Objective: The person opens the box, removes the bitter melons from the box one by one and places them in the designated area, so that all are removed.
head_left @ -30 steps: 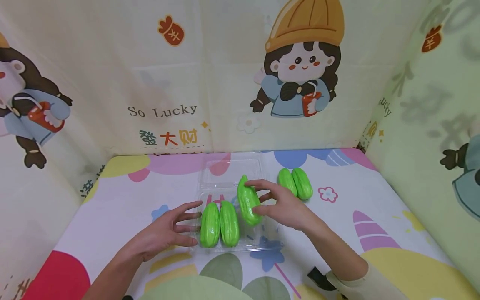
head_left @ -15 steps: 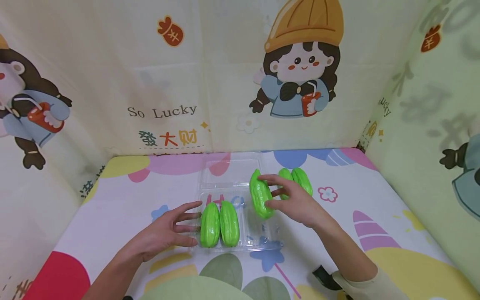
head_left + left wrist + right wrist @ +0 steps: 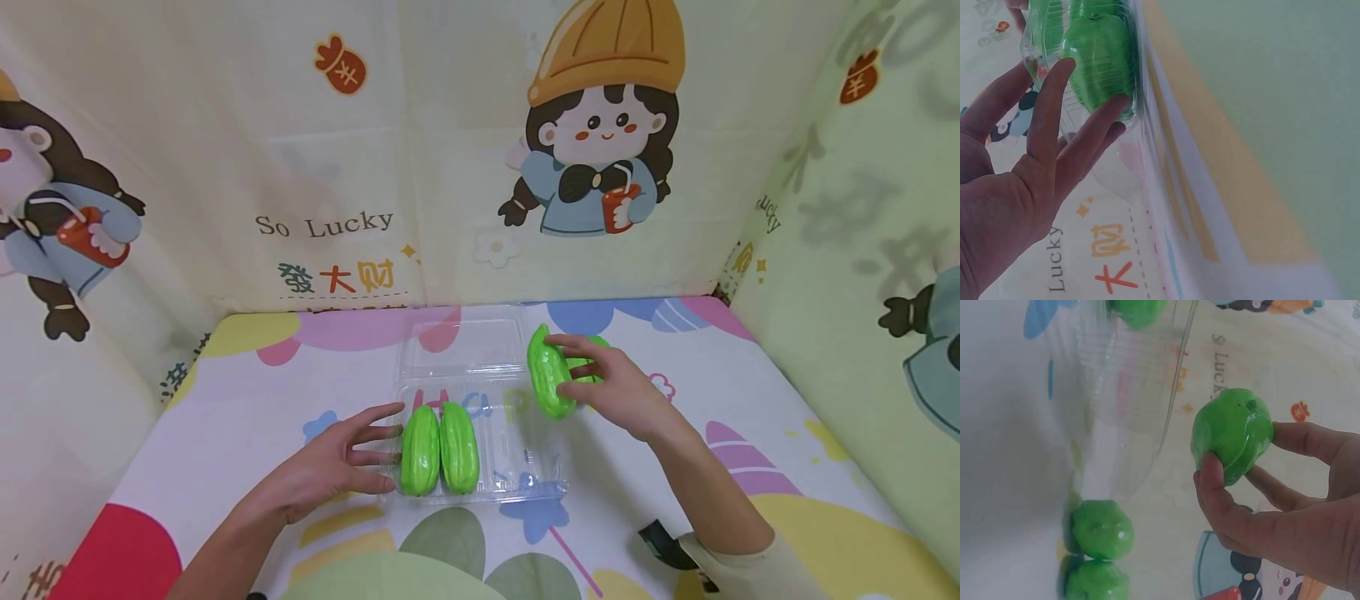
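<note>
A glossy, ribbed green gourd (image 3: 550, 371) is held up by the far right corner of the clear plastic container (image 3: 517, 442), stalk end pointing away from the person. The right hand (image 3: 618, 387) pinches it, thumb on the near part and fingers towards the stalk end. It looks like a moulded model, so I would judge it light and stiff, unlikely to bruise; the shine may make it slippery, though the ribs should give purchase. Gripping across the middle seems steadiest.

Inside the container, on its left, a left gourd (image 3: 420, 450) and a right gourd (image 3: 459, 448) lie side by side. At the container's left wall the left hand (image 3: 330, 462) spreads its fingers, holding nothing. Right of the container sit two more gourds (image 3: 1102, 529), mostly hidden behind the right hand in the head view.
</note>
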`<action>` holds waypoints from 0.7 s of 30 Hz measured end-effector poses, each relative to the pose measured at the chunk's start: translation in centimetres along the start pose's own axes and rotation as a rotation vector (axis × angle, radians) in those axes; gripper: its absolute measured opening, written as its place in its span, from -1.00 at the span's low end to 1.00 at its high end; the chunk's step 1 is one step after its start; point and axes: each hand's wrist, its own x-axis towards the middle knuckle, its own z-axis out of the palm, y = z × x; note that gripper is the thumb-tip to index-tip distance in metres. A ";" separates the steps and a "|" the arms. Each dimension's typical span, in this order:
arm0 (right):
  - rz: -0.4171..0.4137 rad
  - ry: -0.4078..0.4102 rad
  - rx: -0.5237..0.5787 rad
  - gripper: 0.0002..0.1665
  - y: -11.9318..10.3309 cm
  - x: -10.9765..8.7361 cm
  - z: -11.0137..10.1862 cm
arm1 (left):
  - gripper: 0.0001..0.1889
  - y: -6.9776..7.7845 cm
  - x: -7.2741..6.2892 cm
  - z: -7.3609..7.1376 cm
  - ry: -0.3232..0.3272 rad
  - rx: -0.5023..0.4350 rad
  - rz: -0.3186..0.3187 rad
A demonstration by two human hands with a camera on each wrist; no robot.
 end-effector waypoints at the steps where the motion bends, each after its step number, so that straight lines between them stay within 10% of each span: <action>1: 0.001 0.002 0.002 -0.26 0.1 0.0 -0.2 | 0.02 0.0 0.0 0.0 0.000 0.000 0.001; 21: 0.042 0.059 0.015 -0.22 1.4 0.5 -2.5 | 0.03 0.1 0.1 0.0 0.000 -0.018 -0.011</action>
